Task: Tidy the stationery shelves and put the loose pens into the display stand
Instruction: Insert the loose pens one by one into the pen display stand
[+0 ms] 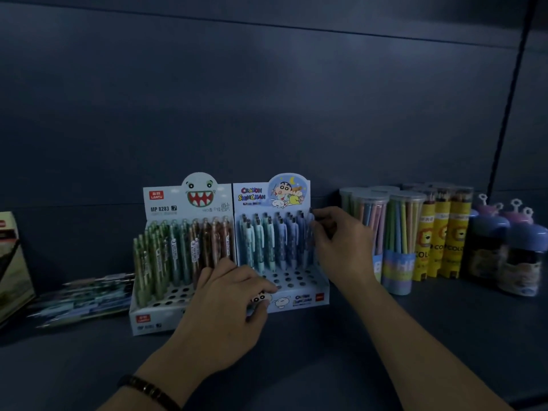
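Two cardboard display stands sit side by side on the dark shelf. The left stand has a monster face and holds green and brown pens. The right stand, with a cartoon boy on its header, holds blue and teal pens in its back rows; its front holes are empty. My left hand grips the front left corner of the right stand. My right hand pinches the top of a blue pen at the stand's right edge. A pile of loose pens lies flat left of the stands.
Clear tubes of pastel pencils and yellow lion-print tubes stand to the right, with purple-capped jars beyond. A tilted box leans at the far left. The shelf's back panel rises behind everything.
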